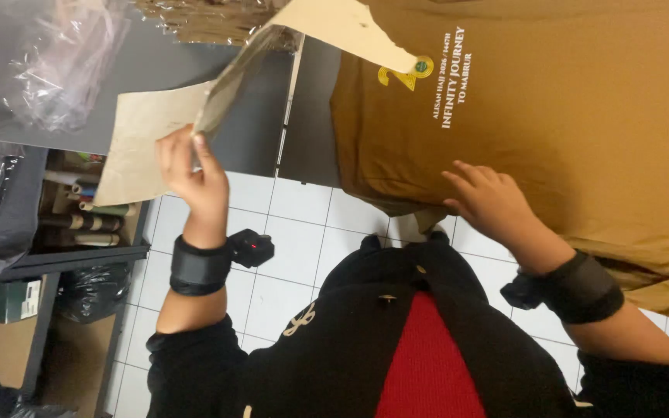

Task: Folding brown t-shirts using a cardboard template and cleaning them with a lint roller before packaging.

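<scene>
My left hand (191, 174) pinches a sheet of tan paper (145, 135) by its lower edge, lifting it off the dark table (257, 116). The sheet bends and stretches up to the right, where its far part (342, 27) lies over a brown T-shirt (551, 116) with white print and a yellow emblem. My right hand (493, 201) rests flat, fingers spread, on the shirt's near edge. Both wrists wear black bands with small devices.
Crumpled clear plastic bags (48, 62) lie at the table's left. A low shelf (79, 251) holds rolls and tubes, with a black bag (94, 290) beneath. White floor tiles (296, 232) show below the table edge.
</scene>
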